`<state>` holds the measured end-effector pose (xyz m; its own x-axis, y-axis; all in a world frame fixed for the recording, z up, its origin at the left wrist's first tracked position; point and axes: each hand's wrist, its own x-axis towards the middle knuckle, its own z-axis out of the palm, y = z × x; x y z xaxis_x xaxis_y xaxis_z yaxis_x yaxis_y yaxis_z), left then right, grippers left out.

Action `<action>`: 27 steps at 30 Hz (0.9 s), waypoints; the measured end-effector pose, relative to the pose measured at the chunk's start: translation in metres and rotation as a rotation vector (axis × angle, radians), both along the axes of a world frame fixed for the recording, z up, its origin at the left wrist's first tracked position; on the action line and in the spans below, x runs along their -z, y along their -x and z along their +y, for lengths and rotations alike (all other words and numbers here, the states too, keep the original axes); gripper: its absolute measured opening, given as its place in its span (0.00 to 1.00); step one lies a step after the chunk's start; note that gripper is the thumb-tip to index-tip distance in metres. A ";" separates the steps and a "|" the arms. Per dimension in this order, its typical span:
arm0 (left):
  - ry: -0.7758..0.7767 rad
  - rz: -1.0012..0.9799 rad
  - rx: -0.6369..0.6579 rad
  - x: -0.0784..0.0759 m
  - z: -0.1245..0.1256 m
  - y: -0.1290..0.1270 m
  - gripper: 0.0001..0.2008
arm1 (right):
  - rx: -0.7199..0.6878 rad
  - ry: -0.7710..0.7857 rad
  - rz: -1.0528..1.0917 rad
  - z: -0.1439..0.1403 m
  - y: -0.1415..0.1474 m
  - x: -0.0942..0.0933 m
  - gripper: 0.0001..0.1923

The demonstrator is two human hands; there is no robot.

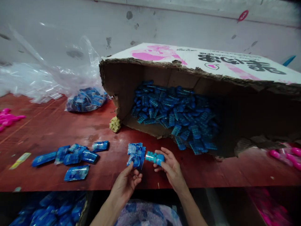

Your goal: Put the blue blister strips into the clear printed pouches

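Note:
My left hand (125,182) is closed, thumb and fingers pinching the lower edge of a small blue printed packet (138,158). A similar packet lies against it, partly overlapped. Between the fingers and thumb of my right hand (173,172) is a small clear bottle (154,157) with a blue cap, filled with turquoise balls. The bottle lies sideways, its clear end pointing at the packets. To the left, several filled blue packets (73,157) form a loose group on the red table (113,182).
An open cardboard box (141,124) on its side holds many blue-capped bottles (174,110). Beyond the packets sits a clear bag of blue packets (87,99), beside crumpled yellowish paper (115,124). Pink items (9,117) lie far left. Below the table edge is a blue-packet pile (56,210).

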<state>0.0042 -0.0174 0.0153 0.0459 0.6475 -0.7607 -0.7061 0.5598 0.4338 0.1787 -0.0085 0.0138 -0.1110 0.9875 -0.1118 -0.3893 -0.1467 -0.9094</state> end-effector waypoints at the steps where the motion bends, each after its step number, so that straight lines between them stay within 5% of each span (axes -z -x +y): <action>1: -0.009 0.001 0.005 0.000 -0.001 0.000 0.07 | -0.008 -0.006 0.031 -0.002 0.001 -0.003 0.22; 6: -0.047 0.012 0.024 -0.001 -0.002 -0.003 0.06 | -0.051 -0.041 0.061 -0.008 0.006 -0.013 0.21; 13: -0.055 0.004 0.072 0.004 -0.001 0.000 0.07 | -0.063 -0.109 -0.178 -0.010 0.007 -0.014 0.18; 20: -0.183 0.321 0.019 0.013 -0.001 0.003 0.09 | 0.006 -0.314 -0.884 0.005 0.001 0.010 0.24; 24: -0.222 0.356 0.063 0.011 -0.002 0.000 0.13 | 0.120 -0.214 -1.256 0.004 0.004 -0.004 0.21; 27: -0.239 0.360 0.086 0.010 -0.003 -0.004 0.13 | 0.108 -0.126 -1.064 0.005 0.017 -0.017 0.19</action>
